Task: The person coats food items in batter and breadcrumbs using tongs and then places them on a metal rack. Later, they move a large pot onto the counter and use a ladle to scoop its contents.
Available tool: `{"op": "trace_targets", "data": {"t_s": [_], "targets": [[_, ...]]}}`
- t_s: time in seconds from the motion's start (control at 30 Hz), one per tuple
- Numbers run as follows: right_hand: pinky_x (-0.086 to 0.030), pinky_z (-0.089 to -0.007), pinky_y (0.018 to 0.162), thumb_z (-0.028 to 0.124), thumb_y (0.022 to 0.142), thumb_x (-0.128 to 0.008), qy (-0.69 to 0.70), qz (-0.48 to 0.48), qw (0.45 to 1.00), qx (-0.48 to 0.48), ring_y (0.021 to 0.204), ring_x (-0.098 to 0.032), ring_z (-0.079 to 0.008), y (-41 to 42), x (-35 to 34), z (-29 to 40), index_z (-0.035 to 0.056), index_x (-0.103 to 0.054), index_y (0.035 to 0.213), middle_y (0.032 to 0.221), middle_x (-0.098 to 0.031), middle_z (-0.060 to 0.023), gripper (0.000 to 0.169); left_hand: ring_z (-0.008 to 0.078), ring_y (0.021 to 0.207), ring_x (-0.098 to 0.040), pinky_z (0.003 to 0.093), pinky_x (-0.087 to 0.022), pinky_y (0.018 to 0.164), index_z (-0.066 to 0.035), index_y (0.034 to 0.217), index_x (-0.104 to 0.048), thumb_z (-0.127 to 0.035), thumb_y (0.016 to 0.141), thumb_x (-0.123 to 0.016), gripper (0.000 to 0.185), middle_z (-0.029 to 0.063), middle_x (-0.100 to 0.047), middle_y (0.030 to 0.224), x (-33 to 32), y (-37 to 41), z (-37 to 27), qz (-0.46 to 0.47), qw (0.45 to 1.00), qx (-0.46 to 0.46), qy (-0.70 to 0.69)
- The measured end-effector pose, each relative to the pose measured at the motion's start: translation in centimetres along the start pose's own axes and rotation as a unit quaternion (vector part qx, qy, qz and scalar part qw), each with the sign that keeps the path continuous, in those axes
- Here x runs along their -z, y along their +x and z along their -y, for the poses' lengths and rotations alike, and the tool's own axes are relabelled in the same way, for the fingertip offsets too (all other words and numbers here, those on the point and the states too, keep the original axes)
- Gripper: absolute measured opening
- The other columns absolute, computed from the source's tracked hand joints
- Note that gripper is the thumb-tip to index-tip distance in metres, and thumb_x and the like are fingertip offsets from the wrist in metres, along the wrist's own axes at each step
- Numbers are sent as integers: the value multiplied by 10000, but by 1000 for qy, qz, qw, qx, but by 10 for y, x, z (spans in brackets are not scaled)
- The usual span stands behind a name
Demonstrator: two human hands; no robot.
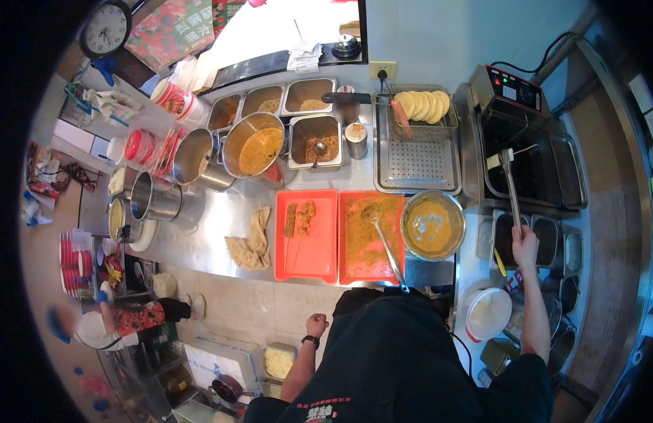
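My right hand (525,246) grips the handle of metal tongs (511,190) at the right. The tongs reach over the dark deep fryer (527,169), their tip at a pale food piece (494,161); a thin stick shows beside it. My left hand (317,324), fingers curled and seemingly with nothing in them, hangs low in front of the counter. Before me, a red tray (311,261) holds two coated skewers (297,218). Next to it, a second red tray (358,264) is smeared with orange sauce and holds a metal ladle (384,238). A steel bowl of sauce (432,224) stands beside that.
A wire fry basket (421,132) with round flatbreads (421,106) rests on a perforated steel tray (417,169). Steel pots (255,143) and food pans (316,140) stand behind. A cloth (252,243) lies left of the trays. Another person (115,322) is at the lower left.
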State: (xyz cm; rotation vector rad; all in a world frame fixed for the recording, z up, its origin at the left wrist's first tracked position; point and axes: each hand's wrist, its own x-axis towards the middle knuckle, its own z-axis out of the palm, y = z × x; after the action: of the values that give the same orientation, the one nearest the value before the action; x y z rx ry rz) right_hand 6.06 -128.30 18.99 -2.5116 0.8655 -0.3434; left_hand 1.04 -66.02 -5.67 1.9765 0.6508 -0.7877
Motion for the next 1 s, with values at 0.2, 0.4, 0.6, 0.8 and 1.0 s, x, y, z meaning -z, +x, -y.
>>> {"op": "trace_targets", "data": {"t_s": [0.2,0.4,0.6,0.8,1.0], "targets": [[-324,-276,346,259,899,-551,90,53,989,-105,365,-455,-119,-7,6,31,19,-556,761,506,-483,-19,277,164,607,-640,285,-508,601,-1,882,-625,-190,821,-561,208,105,-661,676,3,-8,8,-2,999,-37,6],[-429,-353,495,252,895,-556,-38,-32,998,35,529,-568,-245,-3,15,30,-10,-593,884,595,-566,-122,265,157,610,-639,276,-497,569,1,905,-616,-187,837,-556,209,100,-660,684,3,-9,13,16,999,-32,-20],[-484,-433,625,156,870,-569,-123,-58,975,177,740,-600,-383,7,37,92,18,-576,1038,868,-601,-190,218,140,564,-606,269,-477,512,-7,897,-614,-175,852,-565,181,99,-653,690,6,-12,12,11,999,-10,-37],[-512,-427,620,93,813,-574,-231,60,941,241,722,-611,-343,31,-29,95,55,-487,1060,931,-532,-156,264,136,547,-582,267,-468,493,6,918,-601,-140,864,-559,162,97,-637,672,4,-9,5,27,998,-35,-55],[-520,-394,670,33,755,-581,-316,69,919,223,869,-599,-295,41,-48,94,73,-471,1117,1003,-501,-135,380,127,565,-579,255,-458,486,-1,922,-596,-149,868,-552,163,94,-636,693,6,-16,-8,25,996,-23,-85]]}}
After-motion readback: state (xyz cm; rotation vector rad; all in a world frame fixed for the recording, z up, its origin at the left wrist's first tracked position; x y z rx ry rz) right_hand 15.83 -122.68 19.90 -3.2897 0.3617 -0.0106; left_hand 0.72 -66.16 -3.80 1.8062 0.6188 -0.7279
